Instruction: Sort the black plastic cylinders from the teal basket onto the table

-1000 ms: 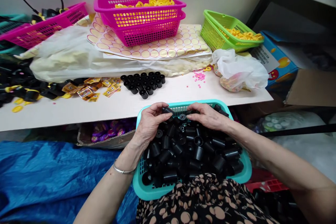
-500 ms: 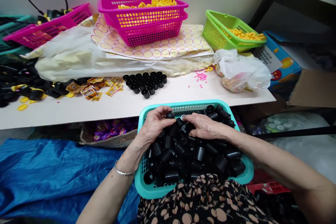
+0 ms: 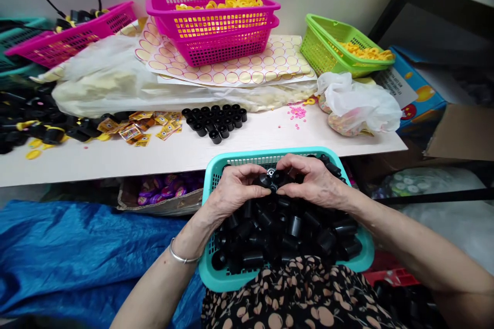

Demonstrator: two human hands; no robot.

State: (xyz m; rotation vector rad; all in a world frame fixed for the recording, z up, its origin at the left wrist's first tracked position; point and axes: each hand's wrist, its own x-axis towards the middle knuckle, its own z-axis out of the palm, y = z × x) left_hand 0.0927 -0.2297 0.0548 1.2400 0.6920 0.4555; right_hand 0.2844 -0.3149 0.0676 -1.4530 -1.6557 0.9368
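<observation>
Over the turquoise basket [image 3: 210, 278]: both hands meet near its far side, above a heap of black plastic tubes [image 3: 294, 226].
Left hand [image 3: 231, 193]: thumb and fingers close in a narrow pinch around a small black piece [image 3: 263, 180]; the piece lies at the fingertips, on the side toward the right hand.
Right hand [image 3: 318, 181]: thumb and fingertips curl toward each other with little gap, seemingly around a dark piece [image 3: 284, 177]; its outline is partly lost against the heap.
Between the fingertips: the two pieces sit side by side, the left hand's piece to the left and the other to the right, about midway between the palms. Each is nearest the hand that pinches it. Whether they touch cannot be told.
Long axis: the left hand's piece seems to lie crosswise, pointing toward the other; the right hand's piece is too covered to judge.
Pale-ringed part [image 3: 271, 172]: just beyond the pieces, between the index fingers; whether anything holds it is unclear.
White table [image 3: 258, 139]: beyond the basket, bearing a cluster of upright black cups [image 3: 216, 123], with pink beads [image 3: 297, 112] farther right, both well apart from the fingers.
</observation>
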